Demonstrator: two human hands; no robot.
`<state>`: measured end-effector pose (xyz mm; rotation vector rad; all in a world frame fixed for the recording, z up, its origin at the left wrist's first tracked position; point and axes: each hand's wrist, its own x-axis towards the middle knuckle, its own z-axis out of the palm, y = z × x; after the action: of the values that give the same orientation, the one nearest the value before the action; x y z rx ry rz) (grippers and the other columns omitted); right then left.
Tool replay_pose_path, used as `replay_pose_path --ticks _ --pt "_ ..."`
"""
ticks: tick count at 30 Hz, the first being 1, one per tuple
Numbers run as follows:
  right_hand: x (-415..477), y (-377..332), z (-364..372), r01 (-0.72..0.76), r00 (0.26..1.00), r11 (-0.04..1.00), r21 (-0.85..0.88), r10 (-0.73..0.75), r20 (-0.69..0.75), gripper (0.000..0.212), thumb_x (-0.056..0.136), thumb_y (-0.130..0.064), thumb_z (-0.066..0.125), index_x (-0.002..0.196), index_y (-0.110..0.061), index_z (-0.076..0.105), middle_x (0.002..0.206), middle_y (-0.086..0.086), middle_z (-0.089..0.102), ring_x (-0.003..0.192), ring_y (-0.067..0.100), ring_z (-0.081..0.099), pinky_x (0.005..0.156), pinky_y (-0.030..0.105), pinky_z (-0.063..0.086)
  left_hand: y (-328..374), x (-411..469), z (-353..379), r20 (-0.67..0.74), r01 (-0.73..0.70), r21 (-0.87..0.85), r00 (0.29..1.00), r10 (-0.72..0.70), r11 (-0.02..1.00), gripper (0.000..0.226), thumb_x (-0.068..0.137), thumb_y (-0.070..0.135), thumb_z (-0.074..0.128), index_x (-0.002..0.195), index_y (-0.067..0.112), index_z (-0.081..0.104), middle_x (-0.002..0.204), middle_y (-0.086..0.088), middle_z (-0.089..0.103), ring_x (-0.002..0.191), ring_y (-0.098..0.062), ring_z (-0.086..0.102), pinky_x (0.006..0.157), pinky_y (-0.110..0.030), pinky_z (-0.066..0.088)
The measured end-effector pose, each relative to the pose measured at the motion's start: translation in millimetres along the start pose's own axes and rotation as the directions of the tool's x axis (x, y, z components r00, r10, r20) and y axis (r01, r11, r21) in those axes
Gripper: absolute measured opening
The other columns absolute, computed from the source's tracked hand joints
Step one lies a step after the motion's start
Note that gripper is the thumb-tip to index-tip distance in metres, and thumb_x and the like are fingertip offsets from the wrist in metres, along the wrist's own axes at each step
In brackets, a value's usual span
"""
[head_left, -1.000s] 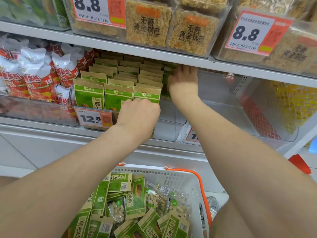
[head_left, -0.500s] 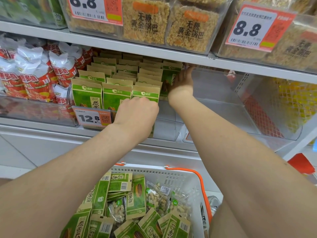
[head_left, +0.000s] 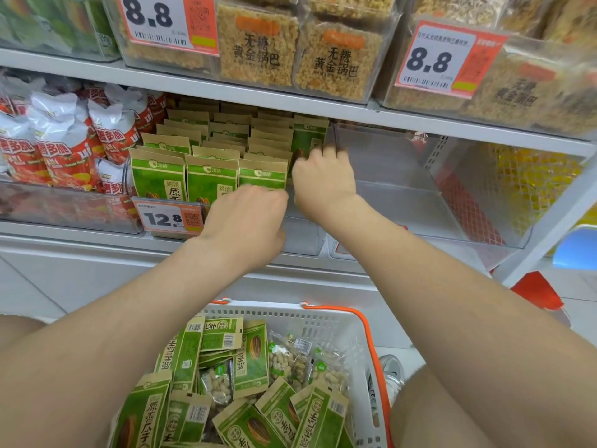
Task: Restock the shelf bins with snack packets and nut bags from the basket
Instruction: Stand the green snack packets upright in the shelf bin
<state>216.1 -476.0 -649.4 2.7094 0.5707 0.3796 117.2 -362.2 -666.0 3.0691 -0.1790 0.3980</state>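
Head: left hand (head_left: 247, 221), right hand (head_left: 323, 179) curl onto packets (head_left: 210, 185).

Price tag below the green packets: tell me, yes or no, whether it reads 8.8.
No, the price tag clipped in front of the green packets reads 12.8.

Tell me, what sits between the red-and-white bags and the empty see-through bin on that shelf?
Rows of upright green packets, the left hand and right hand at their right end, per the head view.
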Motion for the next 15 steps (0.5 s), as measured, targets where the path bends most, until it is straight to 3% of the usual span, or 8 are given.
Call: replay_pose_path --ticks 3,5,7,10,12,15 --pt "-30 -5 -12 0.051 0.989 0.997 0.056 -0.043 -0.142 0.025 0.092 -0.020 0.060 0.115 -0.013 0.068 0.119 0.014 0.061 0.114 0.036 0.053 0.092 0.044 0.041 -4 -11 -2 0.276 0.054 0.015 0.960 -0.056 0.998 0.023 0.096 0.043 0.058 0.093 0.021 0.053 0.090 -0.003 0.054 0.082 -0.031 0.055 0.071 -0.039 0.051" --pt "-51 -15 -23 0.099 0.981 0.988 0.122 -0.077 -0.178 0.019 0.090 -0.021 0.060 0.105 -0.013 0.069 0.111 0.013 0.062 0.107 0.035 0.054 0.085 0.043 0.041 -12 -17 5 0.500 0.031 0.109 0.862 -0.082 0.994 0.031 0.097 0.053 0.055 0.105 0.023 0.057 0.100 -0.003 0.056 0.092 -0.031 0.058 0.083 -0.044 0.056" --pt "-71 -30 -30 0.172 0.979 0.962 0.211 -0.143 -0.144 0.009 0.091 -0.024 0.059 0.095 -0.016 0.063 0.102 0.013 0.063 0.101 0.035 0.058 0.077 0.042 0.041 -21 -20 15 0.683 -0.046 0.214 0.721 -0.116 0.976 0.045 0.098 0.054 0.056 0.128 0.022 0.059 0.122 -0.005 0.062 0.108 -0.030 0.061 0.094 -0.046 0.056" --pt "-90 -54 -22 0.257 0.957 0.908 0.331 -0.286 0.040 0.011 0.095 -0.025 0.059 0.092 -0.019 0.050 0.077 0.001 0.043 0.082 0.033 0.054 0.066 0.037 0.039 -36 -24 29 0.783 -0.086 0.258 0.603 -0.156 0.962 0.057 0.095 0.053 0.065 0.141 0.020 0.057 0.138 -0.002 0.061 0.121 -0.028 0.061 0.102 -0.043 0.054" --pt "-96 -69 -6 0.310 0.892 0.881 0.359 -0.400 0.212 0.009 0.097 -0.025 0.059 0.102 -0.019 0.055 0.075 -0.001 0.033 0.075 0.027 0.049 0.063 0.035 0.040 -42 -24 38 0.775 -0.085 0.260 0.613 -0.155 0.962 0.052 0.094 0.049 0.068 0.137 0.020 0.061 0.130 -0.001 0.066 0.115 -0.026 0.064 0.100 -0.043 0.055" --pt "-101 -92 22 0.437 0.711 0.844 0.311 -0.536 0.456 0.008 0.098 -0.016 0.057 0.100 -0.016 0.049 0.080 0.000 0.039 0.064 0.016 0.045 0.058 0.034 0.044 -48 -22 48 0.746 -0.110 0.269 0.652 -0.135 0.957 0.043 0.097 0.041 0.065 0.133 0.019 0.064 0.125 -0.003 0.067 0.107 -0.026 0.068 0.093 -0.041 0.059"
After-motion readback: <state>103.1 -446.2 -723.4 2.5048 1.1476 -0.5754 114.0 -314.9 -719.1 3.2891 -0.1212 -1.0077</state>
